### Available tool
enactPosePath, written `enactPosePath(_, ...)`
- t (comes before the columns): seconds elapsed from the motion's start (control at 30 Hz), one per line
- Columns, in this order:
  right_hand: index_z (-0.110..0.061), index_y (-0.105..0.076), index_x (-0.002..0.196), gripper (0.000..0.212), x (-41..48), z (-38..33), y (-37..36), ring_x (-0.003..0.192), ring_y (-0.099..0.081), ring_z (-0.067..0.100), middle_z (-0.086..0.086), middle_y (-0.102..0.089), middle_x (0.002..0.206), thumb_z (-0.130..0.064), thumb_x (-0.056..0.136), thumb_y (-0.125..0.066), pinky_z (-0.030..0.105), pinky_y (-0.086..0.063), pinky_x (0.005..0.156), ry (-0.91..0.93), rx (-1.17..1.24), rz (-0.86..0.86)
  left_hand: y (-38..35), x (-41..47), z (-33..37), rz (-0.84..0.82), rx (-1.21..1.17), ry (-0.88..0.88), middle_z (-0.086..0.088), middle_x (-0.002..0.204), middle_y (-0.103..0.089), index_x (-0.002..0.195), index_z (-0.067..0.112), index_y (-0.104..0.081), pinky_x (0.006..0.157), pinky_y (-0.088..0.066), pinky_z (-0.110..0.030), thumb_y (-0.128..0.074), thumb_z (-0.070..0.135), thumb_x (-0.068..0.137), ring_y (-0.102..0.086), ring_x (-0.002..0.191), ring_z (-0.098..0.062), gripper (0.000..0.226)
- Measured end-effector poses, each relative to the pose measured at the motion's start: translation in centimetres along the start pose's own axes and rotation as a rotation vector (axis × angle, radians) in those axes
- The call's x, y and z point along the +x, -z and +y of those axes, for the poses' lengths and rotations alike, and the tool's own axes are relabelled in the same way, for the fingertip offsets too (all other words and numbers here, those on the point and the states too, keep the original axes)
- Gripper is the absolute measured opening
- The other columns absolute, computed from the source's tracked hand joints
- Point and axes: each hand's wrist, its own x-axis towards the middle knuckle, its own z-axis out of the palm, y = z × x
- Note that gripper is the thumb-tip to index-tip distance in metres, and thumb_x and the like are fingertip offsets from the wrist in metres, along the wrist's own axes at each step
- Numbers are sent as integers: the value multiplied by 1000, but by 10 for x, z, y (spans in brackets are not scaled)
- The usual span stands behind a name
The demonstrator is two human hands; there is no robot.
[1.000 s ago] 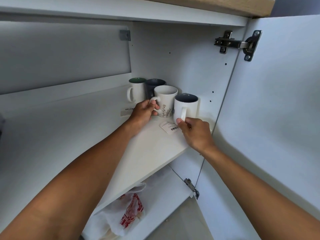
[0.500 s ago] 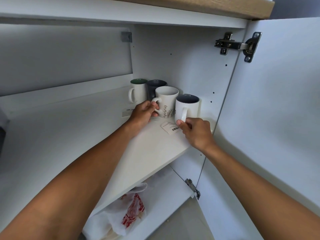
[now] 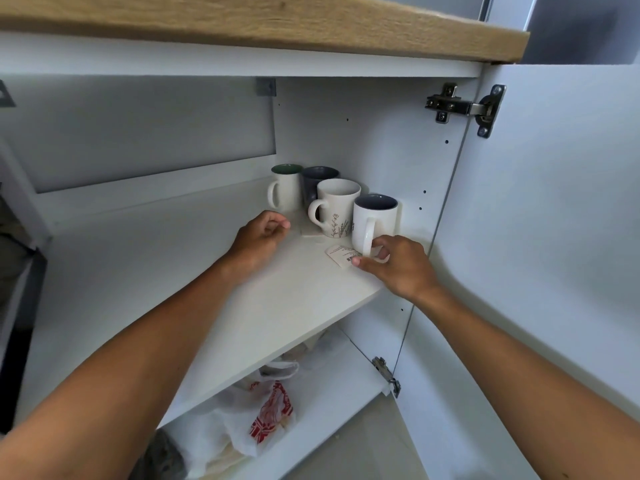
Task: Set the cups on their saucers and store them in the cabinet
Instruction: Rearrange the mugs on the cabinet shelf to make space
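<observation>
Four mugs stand in the back right corner of the white cabinet shelf (image 3: 214,289). A cream mug with a flower drawing (image 3: 337,207) rests on a flat white square saucer (image 3: 309,233). To its right is a white mug with a grey inside (image 3: 375,220). My right hand (image 3: 398,265) pinches the lower end of that mug's handle between thumb and fingers. My left hand (image 3: 259,235) hovers just left of the flower mug, apart from it, fingers loosely curled and holding nothing. Behind stand a white mug with a green inside (image 3: 285,187) and a dark grey mug (image 3: 317,181).
A paper label with a barcode (image 3: 341,254) lies on the shelf under my right thumb. The cabinet door (image 3: 554,237) stands open at the right on its hinge (image 3: 464,107). A white plastic bag with red print (image 3: 263,414) lies on the lower shelf. A wooden worktop (image 3: 277,22) runs above.
My left hand has let go of the flower mug's handle and drawn back to the left. My right hand stays at the grey-inside mug's handle, slightly lower.
</observation>
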Motion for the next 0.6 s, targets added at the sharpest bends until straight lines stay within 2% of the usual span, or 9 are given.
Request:
enactPosePath(0.13,-22,-59,128,77,-13,3,4,124,-44,28,4,-57,124,-71,70,-71,40,-45,92,-1,-208,-1,25,-28,-8,53,141,-10,1,125,-62,121,19,-59,94,-40,-26,-56,38,97,-55,117,-18,31)
enactPosePath(0.2,-23,-54,133,88,-19,5,3,129,-39,31,4,-52,133,-83,68,-59,44,-42,97,21,-371,35,38,-39,-18,54,341,-10,-1,139,-54,132,23,-52,104,-39,-34,-51,50,96,-46,130,-25,44)
enactPosePath(0.27,-23,-48,137,101,-23,4,2,136,-33,32,5,-44,144,-93,64,-43,48,-37,103,23,-443,49,49,-47,-25,42,583,8,-1,153,-40,145,28,-39,113,-31,-45,-41,61,95,-30,142,-30,60)
enactPosePath(0.4,-22,-21,153,124,-29,0,-1,151,-5,30,6,-17,163,-101,59,-30,55,-19,116,-41,-420,-67,56,-65,-26,-69,846,115,1,166,-1,155,38,-6,120,-5,-51,-20,76,89,7,152,-26,77)
enactPosePath(0.5,-21,-4,158,130,-41,-12,7,152,10,29,5,-1,167,-101,59,-32,56,-8,120,-78,-379,-190,54,-85,-17,-133,911,154,1,166,10,155,40,2,121,4,-51,-13,81,85,19,150,-25,83)
enactPosePath(0.6,-23,3,158,130,-62,-27,26,151,16,29,5,7,167,-101,60,-32,57,-1,120,-97,-387,-301,54,-110,4,-177,923,171,0,165,13,155,39,5,120,7,-53,-14,81,85,23,149,-26,84)
